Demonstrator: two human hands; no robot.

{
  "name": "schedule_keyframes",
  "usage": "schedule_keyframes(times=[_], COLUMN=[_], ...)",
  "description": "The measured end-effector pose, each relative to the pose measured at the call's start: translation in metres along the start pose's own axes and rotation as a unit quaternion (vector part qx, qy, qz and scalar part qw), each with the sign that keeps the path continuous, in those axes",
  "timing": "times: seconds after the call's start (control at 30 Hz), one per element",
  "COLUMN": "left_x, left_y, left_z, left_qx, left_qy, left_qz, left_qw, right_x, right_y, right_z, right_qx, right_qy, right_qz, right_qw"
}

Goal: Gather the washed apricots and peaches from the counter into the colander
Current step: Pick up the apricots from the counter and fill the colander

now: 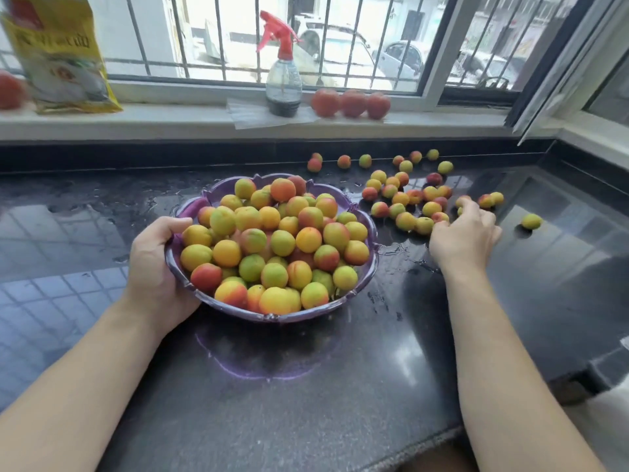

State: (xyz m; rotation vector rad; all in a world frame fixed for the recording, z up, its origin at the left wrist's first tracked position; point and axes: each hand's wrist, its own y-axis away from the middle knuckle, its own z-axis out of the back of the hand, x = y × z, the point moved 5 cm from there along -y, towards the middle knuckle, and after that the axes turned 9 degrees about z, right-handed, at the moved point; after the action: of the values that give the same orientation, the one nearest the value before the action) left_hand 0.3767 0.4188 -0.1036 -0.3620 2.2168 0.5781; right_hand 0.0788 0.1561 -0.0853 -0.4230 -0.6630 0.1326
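A purple colander, heaped with fruit, sits on the wet dark table; the left hand grips its near rim. Most gathering looks done. The right hand curls over loose apricots and peaches, with roughly thirty scattered just beyond it.
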Motion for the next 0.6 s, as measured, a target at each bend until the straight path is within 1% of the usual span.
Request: schedule_keyframes(times=[0.07,0.17,0.23,0.33,0.4,0.47,0.53,0.6], left_x=[0.000,0.000,-0.001,-0.001,-0.001,-0.001,-0.001,-0.001], left_y=[0.001,0.004,0.007,0.007,0.006,0.006,0.006,0.006], left_z=[-0.002,-0.008,-0.011,-0.012,-0.011,-0.011,-0.011,-0.009], left_qx=[0.003,0.017,0.029,0.037,0.037,0.037,0.031,0.028], left_qy=[0.000,0.000,0.000,-0.008,-0.011,-0.007,-0.006,-0.007], left_qz=[-0.007,-0.015,-0.018,-0.017,-0.014,-0.014,-0.017,-0.019], left_qw=[1.000,1.000,0.999,0.999,0.999,0.999,0.999,0.999], right_x=[-0.018,-0.025,-0.025,-0.026,-0.024,-0.013,0.007,0.033], right_y=[0.000,0.000,-0.001,-0.002,-0.001,0.005,0.013,0.024], right_z=[-0.004,-0.017,-0.021,-0.019,-0.014,-0.007,-0.002,-0.001], right_qx=[0.048,0.102,0.106,0.078,0.044,-0.003,-0.034,-0.026], right_qy=[0.038,0.079,0.095,0.095,0.068,0.017,-0.063,-0.151], right_qz=[-0.034,-0.033,-0.033,-0.031,-0.028,-0.005,0.047,0.107], right_qw=[0.998,0.991,0.989,0.992,0.996,1.000,0.996,0.982])
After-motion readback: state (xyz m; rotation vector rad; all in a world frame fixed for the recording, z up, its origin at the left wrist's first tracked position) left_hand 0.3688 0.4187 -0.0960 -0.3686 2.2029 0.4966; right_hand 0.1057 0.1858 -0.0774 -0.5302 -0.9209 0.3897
